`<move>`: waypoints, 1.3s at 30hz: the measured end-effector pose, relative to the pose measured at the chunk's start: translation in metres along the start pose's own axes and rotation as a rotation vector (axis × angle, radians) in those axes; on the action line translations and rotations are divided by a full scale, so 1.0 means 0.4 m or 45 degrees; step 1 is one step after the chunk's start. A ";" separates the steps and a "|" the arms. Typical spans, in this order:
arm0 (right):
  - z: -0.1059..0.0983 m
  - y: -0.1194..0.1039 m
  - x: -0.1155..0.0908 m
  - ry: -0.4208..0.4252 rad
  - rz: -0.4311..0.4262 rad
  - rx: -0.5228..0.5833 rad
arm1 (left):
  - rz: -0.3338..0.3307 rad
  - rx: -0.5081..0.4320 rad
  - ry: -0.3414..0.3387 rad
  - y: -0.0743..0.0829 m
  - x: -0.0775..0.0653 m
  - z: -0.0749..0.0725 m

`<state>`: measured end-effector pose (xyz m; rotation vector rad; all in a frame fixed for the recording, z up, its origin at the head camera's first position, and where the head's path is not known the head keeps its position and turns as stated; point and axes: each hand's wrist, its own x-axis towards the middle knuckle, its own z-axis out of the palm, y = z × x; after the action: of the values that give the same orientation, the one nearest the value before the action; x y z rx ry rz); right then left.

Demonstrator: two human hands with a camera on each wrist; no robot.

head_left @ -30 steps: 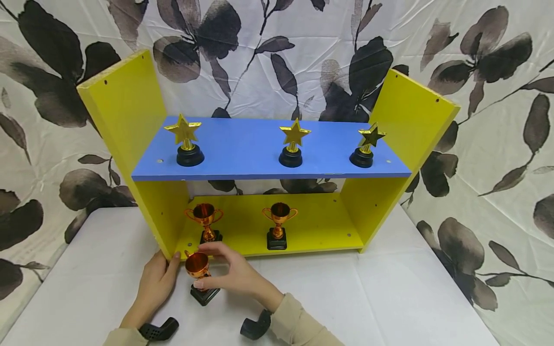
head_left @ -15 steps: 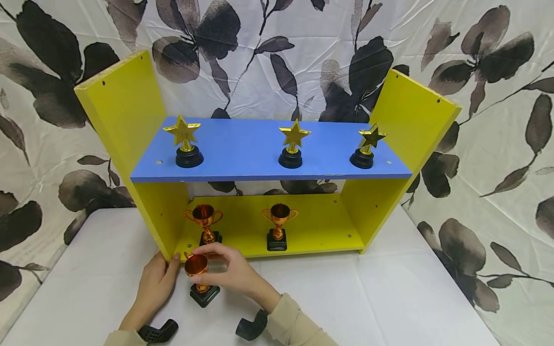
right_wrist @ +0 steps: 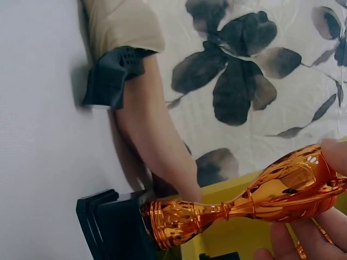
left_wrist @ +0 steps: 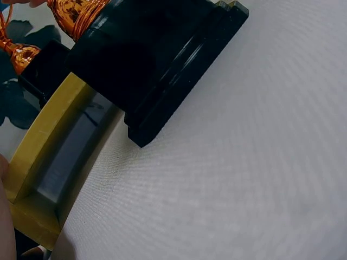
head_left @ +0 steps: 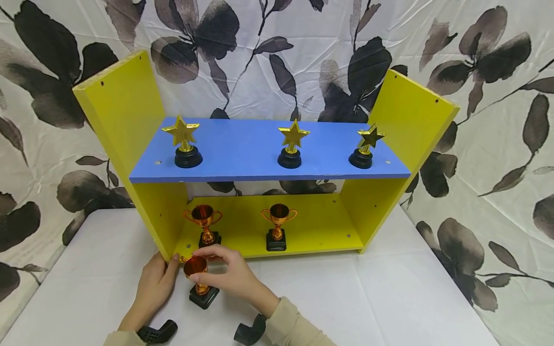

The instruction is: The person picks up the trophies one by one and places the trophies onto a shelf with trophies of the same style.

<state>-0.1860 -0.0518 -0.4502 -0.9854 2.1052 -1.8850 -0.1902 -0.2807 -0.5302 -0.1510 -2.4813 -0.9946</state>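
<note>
My right hand pinches an orange-gold trophy cup by its bowl, thumb in front and fingers behind. This cup, on a black square base, stands in front of the shelf's lower left corner, over the white table. In the left wrist view the black base looms close. My left hand grips the left side panel of the yellow and blue shelf at its bottom front, thumb at the front edge and the other fingers partly hidden. Two matching trophy cups stand on the lower board, one at left, one mid-board.
Three gold star trophies stand on the blue board, at left, centre and right. The yellow right panel rises at the other end. A floral cloth hangs behind the white table.
My right thumb has moved up from the cup's stem towards its bowl. The cup has shifted slightly towards me. My left hand keeps its place on the shelf.
</note>
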 end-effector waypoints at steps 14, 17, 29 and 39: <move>0.012 0.000 -0.004 0.068 -0.062 -0.093 | -0.017 -0.032 -0.032 0.003 -0.002 -0.004; 0.014 0.000 -0.005 0.088 -0.060 -0.106 | -0.023 -0.026 -0.034 0.002 -0.003 -0.003; 0.008 -0.017 -0.013 0.099 -0.066 -0.096 | -0.035 -0.018 -0.043 0.001 -0.001 -0.002; -0.011 -0.050 -0.023 0.125 -0.039 -0.080 | -0.025 -0.011 -0.040 0.004 -0.001 -0.001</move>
<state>-0.1739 -0.0430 -0.4336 -0.9623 2.2287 -1.9306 -0.1891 -0.2799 -0.5291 -0.1465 -2.5115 -1.0182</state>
